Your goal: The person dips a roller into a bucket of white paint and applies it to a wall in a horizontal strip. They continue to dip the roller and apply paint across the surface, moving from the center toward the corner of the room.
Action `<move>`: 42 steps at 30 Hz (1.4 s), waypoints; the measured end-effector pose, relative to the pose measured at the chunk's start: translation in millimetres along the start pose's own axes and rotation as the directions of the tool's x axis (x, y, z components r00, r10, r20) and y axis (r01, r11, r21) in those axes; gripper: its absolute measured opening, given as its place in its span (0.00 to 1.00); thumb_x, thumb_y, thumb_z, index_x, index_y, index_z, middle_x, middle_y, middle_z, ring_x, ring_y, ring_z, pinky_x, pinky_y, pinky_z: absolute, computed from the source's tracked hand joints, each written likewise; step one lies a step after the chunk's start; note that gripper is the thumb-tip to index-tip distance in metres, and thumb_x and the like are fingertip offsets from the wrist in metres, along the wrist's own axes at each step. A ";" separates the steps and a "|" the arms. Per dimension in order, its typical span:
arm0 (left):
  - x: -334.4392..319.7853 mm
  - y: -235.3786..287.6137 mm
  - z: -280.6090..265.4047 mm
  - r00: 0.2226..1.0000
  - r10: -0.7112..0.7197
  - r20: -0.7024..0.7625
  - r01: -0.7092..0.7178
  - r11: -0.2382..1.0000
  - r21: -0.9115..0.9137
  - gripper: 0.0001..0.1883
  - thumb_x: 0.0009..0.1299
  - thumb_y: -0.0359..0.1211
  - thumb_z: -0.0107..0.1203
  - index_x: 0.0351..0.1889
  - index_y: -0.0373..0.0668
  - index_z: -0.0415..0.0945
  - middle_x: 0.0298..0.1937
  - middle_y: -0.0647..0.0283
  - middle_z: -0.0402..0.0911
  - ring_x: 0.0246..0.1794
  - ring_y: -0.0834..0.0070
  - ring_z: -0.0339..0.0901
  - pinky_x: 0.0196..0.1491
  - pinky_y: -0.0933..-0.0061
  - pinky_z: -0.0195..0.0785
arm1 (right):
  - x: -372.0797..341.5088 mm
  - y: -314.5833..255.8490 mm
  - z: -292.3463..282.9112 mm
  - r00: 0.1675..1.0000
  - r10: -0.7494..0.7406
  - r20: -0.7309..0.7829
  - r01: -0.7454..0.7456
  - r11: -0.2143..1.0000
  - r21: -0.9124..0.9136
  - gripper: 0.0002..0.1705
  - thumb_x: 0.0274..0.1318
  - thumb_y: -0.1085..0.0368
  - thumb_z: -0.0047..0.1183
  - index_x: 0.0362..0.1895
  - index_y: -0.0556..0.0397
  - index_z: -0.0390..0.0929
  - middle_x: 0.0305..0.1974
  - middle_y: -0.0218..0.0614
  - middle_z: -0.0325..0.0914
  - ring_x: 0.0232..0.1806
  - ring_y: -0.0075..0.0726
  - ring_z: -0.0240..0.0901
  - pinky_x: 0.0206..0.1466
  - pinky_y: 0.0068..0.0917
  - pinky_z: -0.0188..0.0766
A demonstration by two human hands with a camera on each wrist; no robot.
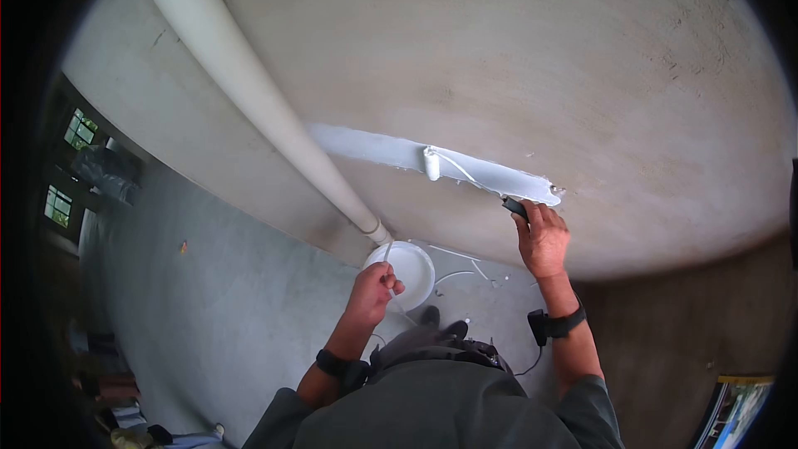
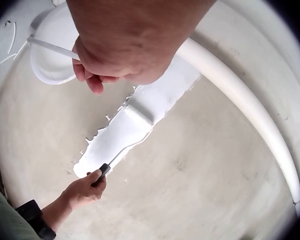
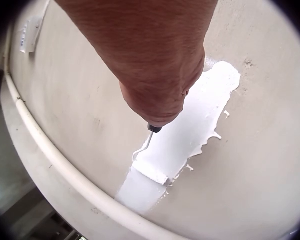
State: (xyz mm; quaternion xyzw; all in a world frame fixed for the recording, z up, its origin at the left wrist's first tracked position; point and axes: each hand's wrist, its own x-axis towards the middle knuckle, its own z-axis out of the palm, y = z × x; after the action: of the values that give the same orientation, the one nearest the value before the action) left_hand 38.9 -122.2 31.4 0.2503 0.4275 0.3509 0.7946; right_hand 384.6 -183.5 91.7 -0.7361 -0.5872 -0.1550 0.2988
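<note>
The right hand grips the dark handle of a paint roller, whose white sleeve rests on a band of white paint across the wall. In the right wrist view the roller lies near the thinner end of the band, its wire frame running up to the fist. The left hand holds a thin pale stick over a round white bucket. From the left wrist view the stick crosses the bucket's opening; its lower end cannot be made out.
A thick white pipe runs down the wall to the floor beside the bucket. White strips lie on the grey floor near the feet. Windows and piled objects stand at the far left; a framed panel is at lower right.
</note>
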 end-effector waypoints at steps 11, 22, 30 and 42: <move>5.1 39.6 -35.9 1.000 0.024 0.019 -0.023 1.000 -0.018 0.10 0.79 0.37 0.50 0.36 0.43 0.74 0.26 0.67 0.69 0.31 0.70 0.72 0.47 0.59 0.69 | 40.0 -92.8 53.3 0.999 -0.040 0.011 0.040 0.999 0.030 0.19 0.58 0.56 0.66 0.50 0.45 0.78 0.36 0.34 0.78 0.38 0.45 0.78 0.41 0.43 0.73; 19.1 40.3 -57.5 0.999 0.038 0.007 -0.037 0.997 -0.070 0.09 0.79 0.36 0.49 0.37 0.43 0.74 0.26 0.67 0.70 0.31 0.70 0.72 0.48 0.59 0.70 | 58.5 -144.8 116.5 0.997 -0.076 -0.024 0.077 0.993 0.087 0.20 0.57 0.57 0.67 0.51 0.46 0.77 0.36 0.35 0.79 0.38 0.46 0.80 0.39 0.44 0.75; 22.4 40.7 -70.4 0.999 0.037 0.005 -0.037 0.997 -0.061 0.09 0.78 0.36 0.49 0.37 0.44 0.75 0.26 0.67 0.70 0.31 0.69 0.73 0.49 0.59 0.71 | 77.1 -186.1 156.8 0.995 -0.100 0.010 0.098 0.988 0.118 0.19 0.59 0.55 0.64 0.50 0.47 0.78 0.36 0.35 0.78 0.37 0.45 0.79 0.41 0.43 0.75; 11.8 30.3 -53.3 0.998 0.054 -0.034 -0.056 0.997 -0.048 0.09 0.78 0.36 0.49 0.36 0.44 0.74 0.25 0.67 0.70 0.31 0.68 0.74 0.49 0.59 0.70 | 35.4 -117.8 126.4 0.998 -0.059 -0.013 0.060 0.997 0.053 0.18 0.60 0.54 0.64 0.51 0.43 0.77 0.34 0.32 0.76 0.36 0.42 0.78 0.38 0.43 0.73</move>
State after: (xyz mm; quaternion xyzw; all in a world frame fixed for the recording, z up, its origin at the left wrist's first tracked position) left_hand -12.5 -88.9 19.4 0.2368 0.4245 0.3870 0.7835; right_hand 265.6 -62.0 44.9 -0.7092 -0.6111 -0.1522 0.3167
